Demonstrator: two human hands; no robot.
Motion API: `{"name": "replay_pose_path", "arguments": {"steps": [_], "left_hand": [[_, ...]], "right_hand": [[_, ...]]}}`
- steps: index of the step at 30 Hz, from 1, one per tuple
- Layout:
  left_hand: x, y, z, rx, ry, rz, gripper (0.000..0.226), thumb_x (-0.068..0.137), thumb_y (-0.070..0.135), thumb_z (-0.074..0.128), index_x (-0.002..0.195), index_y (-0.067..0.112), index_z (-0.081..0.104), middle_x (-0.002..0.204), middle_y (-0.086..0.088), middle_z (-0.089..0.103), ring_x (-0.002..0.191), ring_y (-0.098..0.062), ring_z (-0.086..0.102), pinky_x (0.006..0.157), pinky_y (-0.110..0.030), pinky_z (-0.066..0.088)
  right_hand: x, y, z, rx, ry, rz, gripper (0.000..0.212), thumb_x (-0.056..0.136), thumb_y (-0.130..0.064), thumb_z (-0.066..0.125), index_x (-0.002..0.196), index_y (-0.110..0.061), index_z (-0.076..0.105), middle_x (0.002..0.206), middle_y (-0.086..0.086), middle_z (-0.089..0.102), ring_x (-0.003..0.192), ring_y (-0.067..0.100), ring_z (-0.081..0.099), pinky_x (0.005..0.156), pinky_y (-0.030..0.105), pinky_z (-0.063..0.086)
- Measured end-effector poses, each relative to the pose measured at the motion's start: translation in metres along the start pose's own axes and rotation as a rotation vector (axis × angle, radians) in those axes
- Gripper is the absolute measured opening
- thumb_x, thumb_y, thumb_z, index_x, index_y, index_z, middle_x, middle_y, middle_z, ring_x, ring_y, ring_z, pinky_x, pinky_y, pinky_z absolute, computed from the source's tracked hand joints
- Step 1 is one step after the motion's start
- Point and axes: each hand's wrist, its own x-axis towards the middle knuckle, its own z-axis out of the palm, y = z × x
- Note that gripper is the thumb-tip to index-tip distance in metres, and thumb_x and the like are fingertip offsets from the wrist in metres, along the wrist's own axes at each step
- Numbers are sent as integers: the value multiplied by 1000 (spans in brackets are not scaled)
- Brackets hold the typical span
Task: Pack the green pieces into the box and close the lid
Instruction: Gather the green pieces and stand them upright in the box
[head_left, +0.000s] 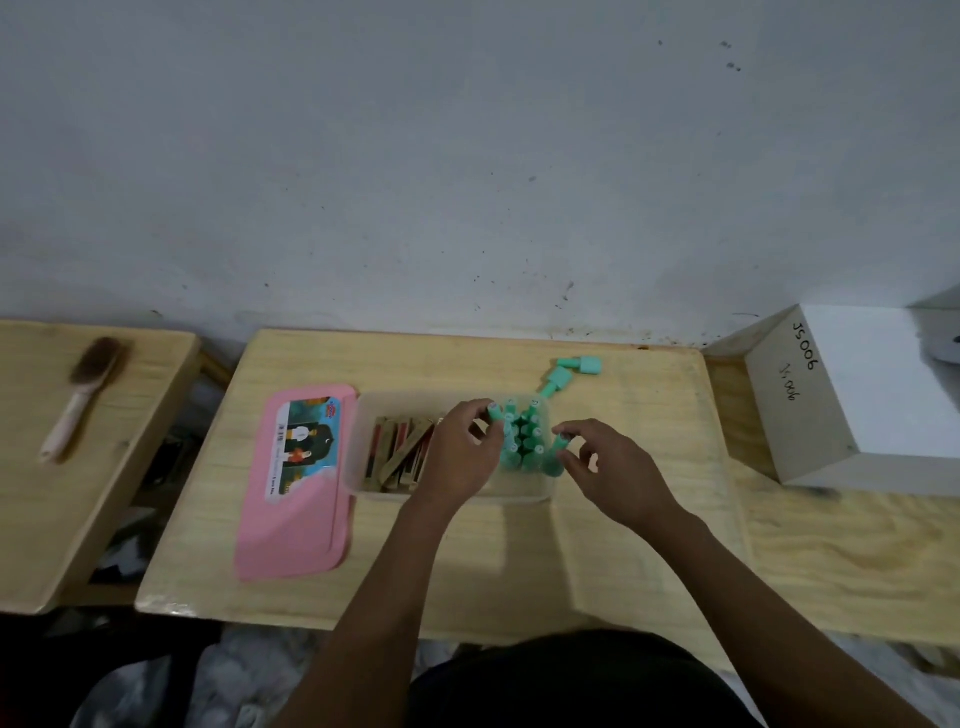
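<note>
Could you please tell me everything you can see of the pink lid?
The lid is a pink, plastic-looking rounded rectangle with a ridge running near its right edge and a colourful printed label on its far half. It is off the box and lies flat on the wooden table, just left of the box. Its right edge runs along the box wall, touching or nearly touching it. Nothing else touches it.

A pale grey wall (467, 156), flecked with dark specks, is filling the upper half and meeting the far edge of a light wooden table (467, 566). A second wooden table (31, 493) is standing beside it at the left, carrying a brush (85, 395), while a white box (800, 415) marked JS006 is sitting at the right.
</note>
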Motion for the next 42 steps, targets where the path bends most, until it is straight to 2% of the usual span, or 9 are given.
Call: {"name": "replay_pose_path", "arguments": {"steps": [5,11,14,17,21,27,33,39,42], "left_hand": [[-7,-5,0,46,0,53,23,88,21,60,111,15,64,101,6,65,80,-4,55,75,-18,45],[-8,-12,0,70,-13,59,21,88,19,59,109,16,64,99,8,62,79,-1,54,72,-15,43],[-9,-19,2,104,-22,49,22,88,21,59,109,17,64,101,4,65,76,-7,57,71,-21,49],[-9,-25,6,148,-58,34,24,88,23,59,112,17,63,104,3,65,78,-14,61,73,-29,51],[-11,-32,10,151,-117,37,25,89,19,59,113,16,63,107,0,66,79,-15,61,74,-28,51],[-13,-36,15,184,-171,45,24,89,16,58,112,13,64,107,-2,66,77,-10,59,71,-21,44],[-11,-43,22,160,-224,51,23,89,13,59,111,14,66,107,-3,65,80,-14,62,65,-10,42],[-9,-52,30,171,-264,48,26,87,10,60,112,15,66,110,-4,65,83,-15,64,79,-29,53],[-9,-52,33,175,-277,62,27,86,8,60,111,14,67,110,-4,66,87,-15,64,80,-26,52]], "right_hand": [[12,-9,1,-62,-39,-16,26,91,-30,63,117,-32,60,85,-24,51,70,3,53,62,21,39],[15,-9,11,-244,-139,-81,28,91,-35,59,119,-31,62,115,-12,65,87,10,63,72,27,43],[16,-5,19,-341,-145,-100,26,92,-35,56,117,-29,63,115,-10,66,100,13,61,82,30,40],[16,-3,26,-408,-129,-92,22,91,-32,57,110,-27,66,110,-8,66,102,17,58,83,33,39],[16,-4,36,-460,-74,-85,19,86,-27,64,103,-24,71,102,-2,66,97,21,60,78,36,44],[20,-10,43,-529,-93,-32,24,88,-26,58,108,-28,70,107,-1,61,103,22,54,81,36,41],[18,-10,44,-504,-60,12,26,87,-27,61,110,-30,70,106,-2,60,102,21,53,80,35,40],[15,-5,37,-415,-44,38,26,87,-36,61,111,-32,67,107,-6,60,100,16,55,78,31,39],[12,-3,35,-372,-49,56,26,88,-39,60,112,-32,67,107,-6,59,99,16,56,76,31,39]]}}
